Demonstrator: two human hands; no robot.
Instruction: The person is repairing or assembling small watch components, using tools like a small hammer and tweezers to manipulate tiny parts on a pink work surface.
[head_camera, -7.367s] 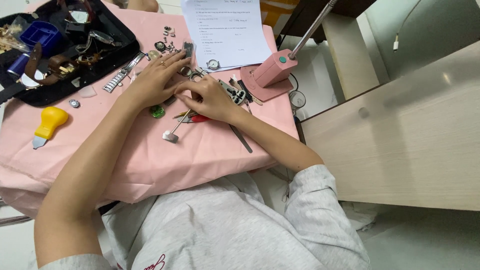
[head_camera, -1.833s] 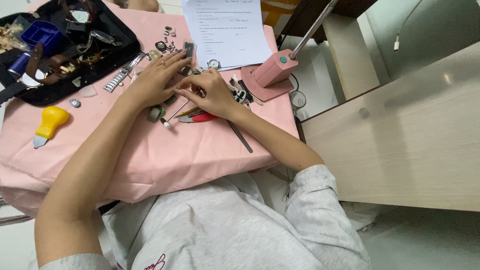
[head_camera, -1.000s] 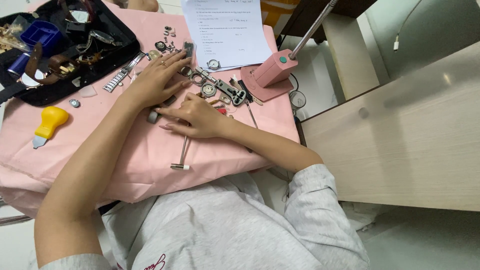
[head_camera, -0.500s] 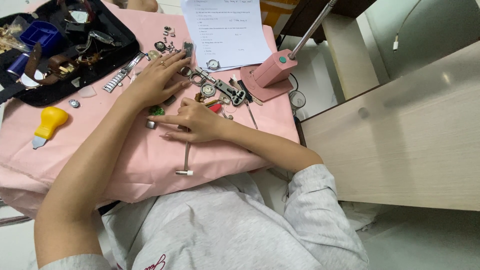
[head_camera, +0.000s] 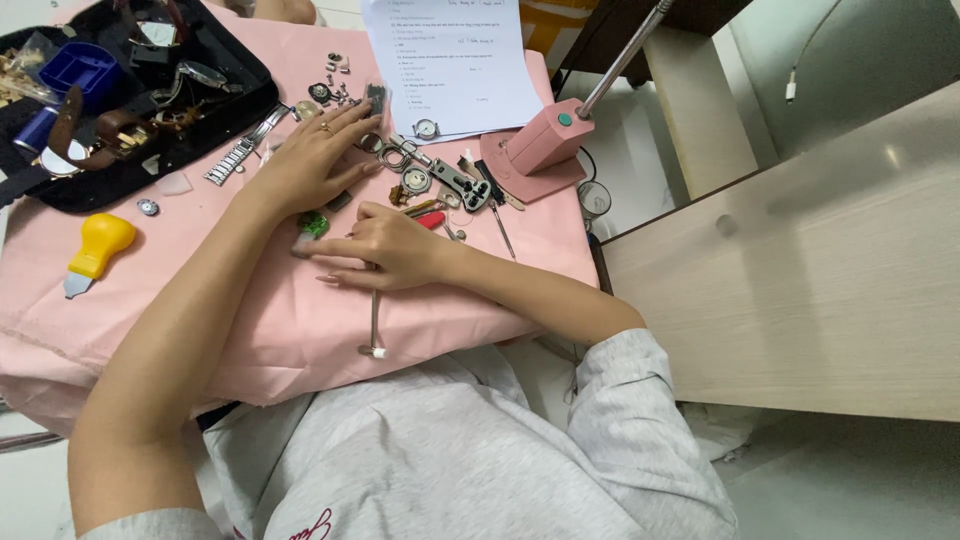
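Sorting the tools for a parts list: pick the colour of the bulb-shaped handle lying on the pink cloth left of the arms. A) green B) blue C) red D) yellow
D: the bulb-handled tool on the pink cloth is plainly yellow, lying apart from the left hand and the right hand.

**Grey sweatshirt, sleeves pushed up, one ring**

The person wears a light grey sweatshirt (head_camera: 450, 460) of soft, slightly creased fabric. A small dark red script marking (head_camera: 312, 524) shows on its chest near the bottom edge of the view. The right sleeve (head_camera: 650, 420) is pushed up and bunched in folds above the elbow; both forearms are bare. The left hand (head_camera: 310, 165) carries a thin ring (head_camera: 325, 127) on one finger. The right hand (head_camera: 385, 245) has longish nails.
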